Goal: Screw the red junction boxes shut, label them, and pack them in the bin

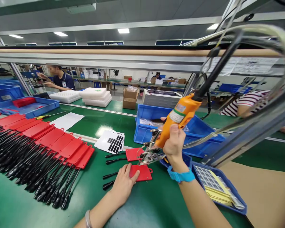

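Observation:
An orange electric screwdriver with a metal screw-feeding head is gripped in my right hand. Tilted down to the left, its head hangs over the upper edge of a red plastic case; whether the tip touches is unclear. My left hand lies on that case's left part, thumb and fingers apart, pressing on it. Black cables with connectors stick out of the case to the left, partly under my hand. Just behind it lies a second red case, partly covered by the screwdriver head.
Rows of red cases with black cables cover the left bench. Label sheets, a blue bin and white foam blocks stand behind. Right are a tray of yellow-backed labels and a metal post. Co-workers sit beyond.

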`<move>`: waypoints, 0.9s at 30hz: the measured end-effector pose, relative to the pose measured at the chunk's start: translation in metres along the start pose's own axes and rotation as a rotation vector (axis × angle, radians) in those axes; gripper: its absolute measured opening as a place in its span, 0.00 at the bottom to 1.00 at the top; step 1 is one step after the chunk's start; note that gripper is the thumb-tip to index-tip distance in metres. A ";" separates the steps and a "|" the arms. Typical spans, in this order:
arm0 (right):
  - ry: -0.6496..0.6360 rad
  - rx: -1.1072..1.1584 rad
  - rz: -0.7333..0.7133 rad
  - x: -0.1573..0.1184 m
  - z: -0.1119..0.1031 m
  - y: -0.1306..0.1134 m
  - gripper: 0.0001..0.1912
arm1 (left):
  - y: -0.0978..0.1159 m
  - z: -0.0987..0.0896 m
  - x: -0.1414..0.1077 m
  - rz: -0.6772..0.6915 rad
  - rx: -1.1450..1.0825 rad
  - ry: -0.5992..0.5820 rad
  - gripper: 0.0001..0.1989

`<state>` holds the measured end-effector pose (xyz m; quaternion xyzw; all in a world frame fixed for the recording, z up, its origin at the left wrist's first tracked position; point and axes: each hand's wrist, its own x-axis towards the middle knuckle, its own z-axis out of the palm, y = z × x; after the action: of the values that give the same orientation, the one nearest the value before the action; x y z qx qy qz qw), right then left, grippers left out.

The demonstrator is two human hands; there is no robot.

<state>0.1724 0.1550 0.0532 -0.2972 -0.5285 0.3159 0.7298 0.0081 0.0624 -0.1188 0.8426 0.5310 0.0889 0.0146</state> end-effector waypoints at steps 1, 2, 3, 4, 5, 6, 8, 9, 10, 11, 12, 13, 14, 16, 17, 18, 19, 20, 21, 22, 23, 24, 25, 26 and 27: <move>-0.006 -0.002 0.015 -0.003 0.000 0.009 0.25 | 0.000 0.000 0.000 0.004 -0.008 -0.008 0.26; -0.011 -0.004 0.027 -0.005 0.000 0.017 0.25 | -0.001 -0.001 0.000 0.005 -0.019 -0.019 0.26; -0.016 -0.005 0.036 -0.008 -0.001 0.024 0.25 | -0.001 -0.002 0.000 0.001 -0.030 -0.031 0.26; -0.019 -0.005 0.044 -0.010 -0.002 0.030 0.25 | 0.000 -0.003 0.001 -0.005 -0.040 -0.044 0.26; -0.023 -0.005 0.050 -0.012 -0.003 0.034 0.25 | 0.000 -0.004 0.001 -0.013 -0.050 -0.055 0.25; -0.026 -0.005 0.055 -0.013 -0.004 0.037 0.25 | 0.000 -0.005 0.002 -0.021 -0.058 -0.064 0.25; -0.036 -0.010 0.064 -0.014 -0.005 0.041 0.25 | 0.000 -0.006 0.003 -0.029 -0.073 -0.074 0.24; -0.042 -0.014 0.069 -0.013 -0.005 0.042 0.25 | 0.000 -0.006 0.003 -0.029 -0.080 -0.073 0.24; -0.049 -0.018 0.074 -0.013 -0.004 0.043 0.25 | 0.000 -0.006 0.003 -0.026 -0.087 -0.067 0.24; -0.056 -0.023 0.080 -0.013 -0.004 0.044 0.25 | -0.001 -0.005 0.003 -0.024 -0.093 -0.060 0.24; -0.063 -0.026 0.085 -0.012 -0.003 0.044 0.25 | -0.002 -0.004 0.004 -0.021 -0.098 -0.053 0.24; -0.068 -0.030 0.089 -0.012 -0.001 0.045 0.25 | -0.003 -0.002 0.004 -0.019 -0.102 -0.047 0.23; -0.073 -0.031 0.092 -0.012 0.000 0.045 0.26 | -0.003 -0.001 0.004 -0.017 -0.104 -0.041 0.23; -0.079 -0.032 0.095 -0.013 0.002 0.046 0.26 | -0.005 0.002 0.004 -0.016 -0.107 -0.027 0.23; -0.080 -0.031 0.095 -0.014 0.002 0.046 0.26 | -0.005 0.003 0.004 -0.015 -0.107 -0.019 0.23; -0.080 -0.030 0.093 -0.015 0.003 0.047 0.25 | -0.005 0.003 0.004 -0.013 -0.107 -0.010 0.23; -0.079 -0.029 0.090 -0.016 0.003 0.047 0.25 | -0.006 0.004 0.004 -0.012 -0.106 -0.003 0.23; -0.078 -0.030 0.085 -0.017 0.003 0.048 0.25 | -0.006 0.004 0.004 -0.010 -0.104 0.002 0.23; -0.075 -0.031 0.079 -0.019 0.003 0.048 0.26 | -0.006 0.003 0.004 -0.007 -0.102 0.007 0.24; -0.072 -0.032 0.070 -0.020 0.003 0.048 0.26 | -0.006 0.002 0.004 -0.003 -0.101 0.011 0.24; -0.070 -0.034 0.061 -0.021 0.004 0.047 0.26 | -0.006 0.001 0.003 0.000 -0.102 0.015 0.23; -0.069 -0.035 0.050 -0.022 0.004 0.044 0.26 | -0.006 0.001 0.003 0.002 -0.104 0.021 0.23; -0.068 -0.035 0.038 -0.022 0.005 0.040 0.25 | -0.007 0.000 0.003 0.004 -0.108 0.028 0.23; -0.064 -0.034 0.022 -0.021 0.007 0.034 0.25 | -0.007 -0.001 0.004 0.007 -0.112 0.034 0.23; -0.058 -0.031 0.004 -0.019 0.009 0.026 0.25 | -0.007 -0.001 0.005 0.008 -0.116 0.038 0.23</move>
<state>0.1555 0.1572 0.0242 -0.3004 -0.5536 0.3176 0.7088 0.0034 0.0698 -0.1177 0.8405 0.5218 0.1358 0.0530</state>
